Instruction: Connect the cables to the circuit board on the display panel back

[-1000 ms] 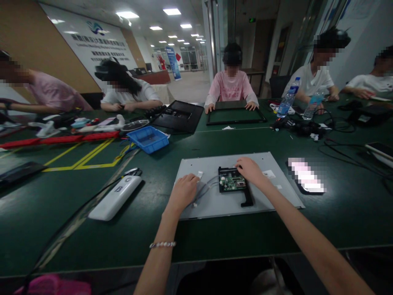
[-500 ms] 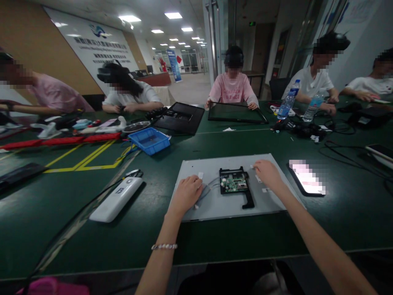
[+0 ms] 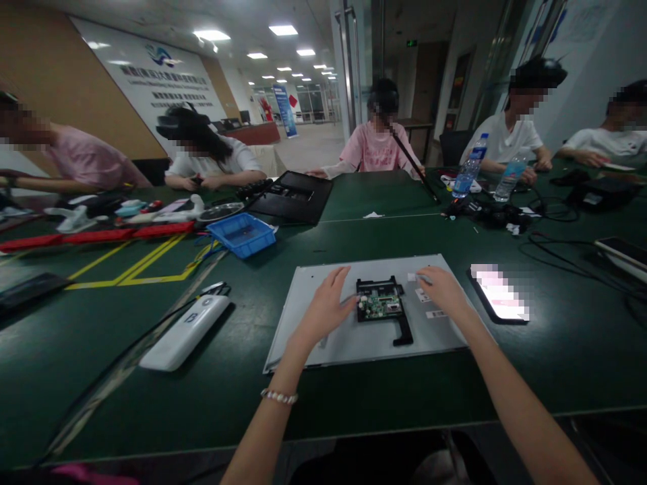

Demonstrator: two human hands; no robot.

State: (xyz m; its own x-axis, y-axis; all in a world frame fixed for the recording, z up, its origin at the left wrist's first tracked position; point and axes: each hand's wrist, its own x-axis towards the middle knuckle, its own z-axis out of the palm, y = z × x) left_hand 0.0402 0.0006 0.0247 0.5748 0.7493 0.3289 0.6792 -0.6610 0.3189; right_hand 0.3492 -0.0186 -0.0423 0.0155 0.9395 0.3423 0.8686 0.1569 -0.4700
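Observation:
In the head view, a flat grey panel lies on the table in front of me. On its middle sits a black bracket with a green circuit board. My left hand is over the panel's left half, fingers extended and thumb apart, its thumb beside the board's left edge. It covers most of the thin grey wires there. Over the right half is my right hand, bent, with thumb and forefinger slightly apart beside a small white sticker. More white labels lie below it.
A white power bank with a cable is at left, a lit phone at right. Beyond are a blue tray, a black panel and water bottles. Several people sit around the table; one across holds a black frame.
My left hand has lifted off the panel's left edge and moved right toward the board, its fingers opening. My right hand stays nearly in place. The person opposite has tilted the black frame upright.

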